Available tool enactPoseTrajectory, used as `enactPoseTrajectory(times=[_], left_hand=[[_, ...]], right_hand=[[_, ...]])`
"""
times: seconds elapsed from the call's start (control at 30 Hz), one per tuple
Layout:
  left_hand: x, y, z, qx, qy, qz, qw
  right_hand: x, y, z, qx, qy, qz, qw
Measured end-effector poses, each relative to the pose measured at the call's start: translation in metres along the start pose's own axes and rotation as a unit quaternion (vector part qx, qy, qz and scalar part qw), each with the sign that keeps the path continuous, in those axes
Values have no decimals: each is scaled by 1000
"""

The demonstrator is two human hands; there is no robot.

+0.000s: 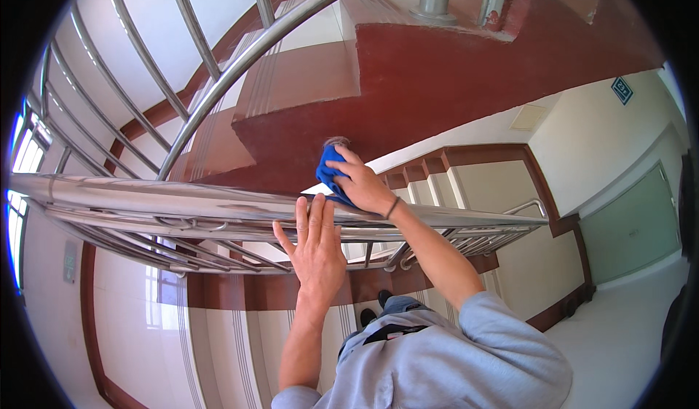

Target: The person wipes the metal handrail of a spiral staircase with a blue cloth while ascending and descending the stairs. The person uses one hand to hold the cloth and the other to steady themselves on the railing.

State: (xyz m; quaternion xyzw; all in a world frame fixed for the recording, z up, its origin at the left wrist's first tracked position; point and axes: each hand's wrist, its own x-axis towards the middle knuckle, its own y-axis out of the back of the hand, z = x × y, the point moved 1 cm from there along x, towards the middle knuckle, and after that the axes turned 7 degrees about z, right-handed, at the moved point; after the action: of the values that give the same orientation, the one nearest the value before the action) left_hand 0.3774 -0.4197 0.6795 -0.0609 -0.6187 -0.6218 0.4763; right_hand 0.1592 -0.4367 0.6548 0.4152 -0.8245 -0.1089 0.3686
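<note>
My right hand (365,182) grips a bunched blue cloth (330,169) on the far side of the stainless-steel handrail (218,200). The cloth is at the dark red painted side of a staircase (426,81), just below a greyish scuffed patch (337,141). Whether it presses on the wall there, I cannot tell. My left hand (318,253) holds nothing; its fingers are spread, with the fingertips resting on the handrail. A dark band circles my right wrist.
Under the handrail run steel balusters (251,253). Pale steps (218,349) with grooved edges descend around my feet (371,310). Another curved steel railing (240,70) rises at upper left. Lower right of the stairwell is a landing (538,278) with a green door (631,228).
</note>
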Motion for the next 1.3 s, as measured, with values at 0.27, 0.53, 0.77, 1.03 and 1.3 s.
enactPoseTrajectory(times=[0.27, 0.53, 0.77, 1.03, 1.3], left_hand=[[1, -2, -1, -8, 9, -7, 1000], [14, 12, 5, 60, -2, -43, 997], [81, -7, 12, -24, -111, 108, 988], [133, -58, 9, -30, -194, 188, 962], [131, -71, 2, -24, -182, 177, 967]], right_hand=[[18, -30, 6, -63, 52, 98, 992], [-7, 29, -22, 12, 50, 211, 976], [52, 94, -44, -232, 335, 323, 854], [116, 113, -17, -285, 385, 300, 825], [80, 227, 57, -340, 254, 433, 795]])
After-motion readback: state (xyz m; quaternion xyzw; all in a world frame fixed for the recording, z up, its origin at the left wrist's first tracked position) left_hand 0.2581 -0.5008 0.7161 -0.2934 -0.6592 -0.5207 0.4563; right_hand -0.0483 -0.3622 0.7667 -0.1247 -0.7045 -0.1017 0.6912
